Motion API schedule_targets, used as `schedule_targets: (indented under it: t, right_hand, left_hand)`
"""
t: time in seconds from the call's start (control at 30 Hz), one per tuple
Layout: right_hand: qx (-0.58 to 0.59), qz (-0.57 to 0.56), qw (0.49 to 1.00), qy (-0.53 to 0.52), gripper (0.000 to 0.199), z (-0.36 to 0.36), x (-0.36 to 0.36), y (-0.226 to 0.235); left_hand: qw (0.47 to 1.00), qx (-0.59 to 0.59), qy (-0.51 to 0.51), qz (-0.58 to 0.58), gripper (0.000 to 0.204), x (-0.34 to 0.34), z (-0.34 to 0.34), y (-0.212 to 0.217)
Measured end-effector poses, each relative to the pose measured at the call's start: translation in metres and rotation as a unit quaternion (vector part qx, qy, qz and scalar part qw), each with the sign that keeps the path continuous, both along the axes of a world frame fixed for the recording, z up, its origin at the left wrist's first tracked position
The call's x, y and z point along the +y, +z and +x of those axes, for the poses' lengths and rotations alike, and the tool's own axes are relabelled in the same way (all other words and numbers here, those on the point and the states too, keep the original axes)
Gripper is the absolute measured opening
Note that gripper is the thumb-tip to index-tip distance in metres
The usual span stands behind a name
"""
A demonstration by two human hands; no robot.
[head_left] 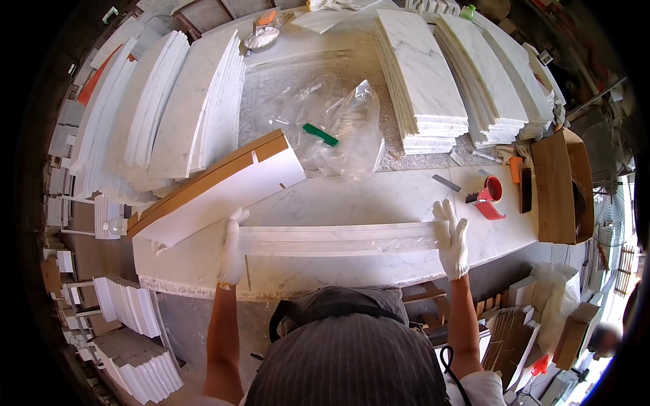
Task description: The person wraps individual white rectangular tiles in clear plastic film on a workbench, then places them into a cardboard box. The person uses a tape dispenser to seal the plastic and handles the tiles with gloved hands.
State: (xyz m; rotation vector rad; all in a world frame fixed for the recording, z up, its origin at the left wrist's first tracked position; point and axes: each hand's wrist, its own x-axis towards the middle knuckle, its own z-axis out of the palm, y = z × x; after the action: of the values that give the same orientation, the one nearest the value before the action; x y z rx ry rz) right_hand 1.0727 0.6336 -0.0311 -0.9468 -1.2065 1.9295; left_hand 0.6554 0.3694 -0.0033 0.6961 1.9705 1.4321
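A bundle of long white stone tiles [338, 239], seen along their thin edges, lies across the marble-topped workbench [332, 274] in front of me. Both of my hands wear white knit gloves. Against the bundle's left end lies my left hand [231, 252], its fingers stretched out flat and pointing away from me. At the opposite end the palm of my right hand [452, 242] touches the tiles, its fingers extended and slightly spread. Just beyond the left hand rests a long cardboard box [237, 186] with a white side, set at a slant.
Tall tile stacks stand at the far left [193, 108] and far right [423, 81]. Between them lie clear plastic film [355, 135] and a green strip [320, 134]. A red tape dispenser [491, 197] and an open brown carton [558, 186] sit at the right.
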Motion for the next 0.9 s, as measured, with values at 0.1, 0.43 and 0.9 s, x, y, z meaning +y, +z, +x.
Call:
schedule_targets:
  t: [0.1, 0.43, 0.9]
  right_hand:
    - [-0.006, 0.006, 1.0, -0.008, 0.085, 0.004, 0.005, 0.0]
    - [0.036, -0.057, 0.997, 0.026, 0.074, 0.007, 0.018, -0.066]
    - [0.002, -0.027, 0.996, 0.087, 0.07, 0.009, 0.026, -0.054]
  left_hand:
    - [0.997, -0.061, 0.045, 0.026, 0.065, 0.007, 0.002, -0.001]
    - [0.993, -0.091, 0.003, 0.076, 0.079, -0.002, 0.0, 0.0]
    - [0.998, 0.048, -0.03, -0.018, 0.058, -0.009, -0.012, -0.002]
